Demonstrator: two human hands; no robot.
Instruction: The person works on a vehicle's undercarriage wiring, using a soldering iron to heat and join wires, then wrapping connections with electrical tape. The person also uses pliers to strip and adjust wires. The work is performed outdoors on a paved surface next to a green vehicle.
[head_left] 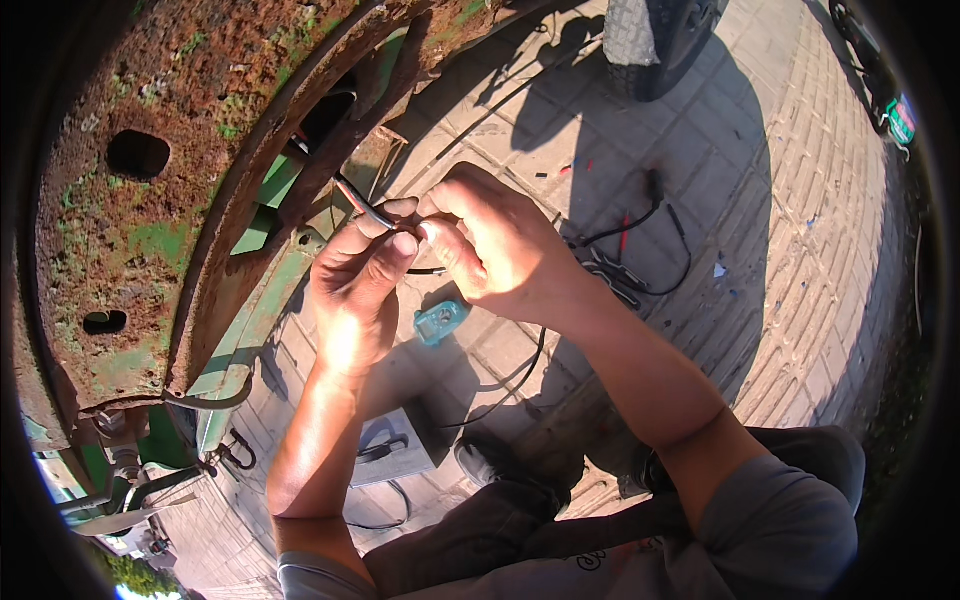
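A thin cable [362, 204] with red, white and dark strands runs out from under the rusty metal frame [150, 215]. My left hand [355, 275] is closed in a pinch on it, thumb against fingers. My right hand [505, 245] meets the left at the fingertips, pinching at the cable's end. What exactly lies between the right fingertips is hidden. Below the hands, a small teal object [441, 322] lies on the paving, its kind unclear.
Black cables and a looped bundle [612, 278] lie on the paving bricks [500, 355] to the right, with small red and black scraps. A tyre [665, 50] stands at the far side. A grey box [400, 462] with a black item on top sits near my feet.
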